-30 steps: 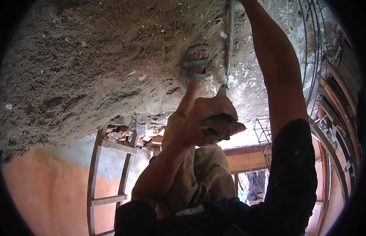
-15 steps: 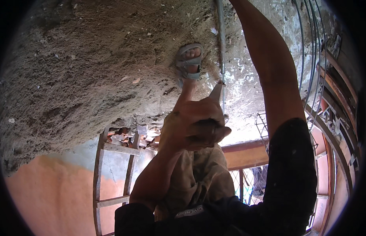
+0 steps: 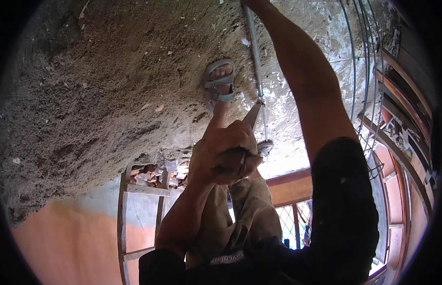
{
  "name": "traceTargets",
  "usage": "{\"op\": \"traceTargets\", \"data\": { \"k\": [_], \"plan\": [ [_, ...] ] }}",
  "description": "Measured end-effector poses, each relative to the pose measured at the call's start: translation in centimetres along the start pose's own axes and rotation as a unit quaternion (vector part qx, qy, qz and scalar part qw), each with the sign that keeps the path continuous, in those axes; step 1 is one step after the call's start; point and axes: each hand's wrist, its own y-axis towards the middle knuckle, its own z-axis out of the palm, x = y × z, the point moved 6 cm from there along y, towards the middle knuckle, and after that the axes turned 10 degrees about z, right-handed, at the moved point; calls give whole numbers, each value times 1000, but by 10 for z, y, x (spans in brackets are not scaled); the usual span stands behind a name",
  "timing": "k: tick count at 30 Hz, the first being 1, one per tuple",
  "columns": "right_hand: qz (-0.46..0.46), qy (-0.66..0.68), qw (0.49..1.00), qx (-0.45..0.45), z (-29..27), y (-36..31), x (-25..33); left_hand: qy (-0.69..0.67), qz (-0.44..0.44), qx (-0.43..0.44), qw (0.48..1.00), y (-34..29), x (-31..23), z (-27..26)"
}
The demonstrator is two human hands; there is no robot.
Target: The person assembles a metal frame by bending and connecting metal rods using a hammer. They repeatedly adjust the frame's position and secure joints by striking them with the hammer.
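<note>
My left hand (image 3: 233,154) is closed in a fist around the handle of a tool with a flat, tapering grey blade (image 3: 252,116); the handle is hidden in my fingers. The blade's tip lies beside the joint where a long grey metal pipe (image 3: 254,52) meets a thinner rod (image 3: 265,123). My right arm stretches to the top edge. There my right hand (image 3: 253,3) is at the far end of the pipe, but the frame cuts off its fingers, so its grip does not show.
My sandalled foot (image 3: 221,83) stands on rough, sandy ground (image 3: 111,85), and another sandal (image 3: 264,146) is by the rod. Several bent bars (image 3: 368,57) run down the right, near wooden beams (image 3: 406,85). A wooden ladder-like frame (image 3: 122,213) and broken rubble (image 3: 152,175) are at the lower left.
The whole view has shifted, with the pipe and both arms now further left. Part of my right hand now shows at the top edge. My left hand keeps its grip on the bladed tool.
</note>
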Motion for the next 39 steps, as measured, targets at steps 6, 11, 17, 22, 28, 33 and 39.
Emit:
{"op": "traceTargets", "data": {
  "k": [6,11,17,22,28,33,39],
  "plan": [
    [-32,35,999,13,-11,-18,10,-32,24,1,999,-6,5,0],
    [47,86,995,-1,-48,-24,-17,7,49,39,998,2,-8,12],
    [41,110,987,108,-56,3,-69,-75,-3,-76,994,2,23,2],
    [44,-31,996,75,-5,-5,-124,-23,13,-17,999,24,28,20],
    [44,41,997,42,-21,8,-105,-104,27,-33,994,29,30,38],
    [20,24,997,67,-20,9,-128,-65,9,-38,997,33,27,46],
    [54,75,994,63,-20,-8,-122,-81,18,18,996,30,23,47]
  ]
}}
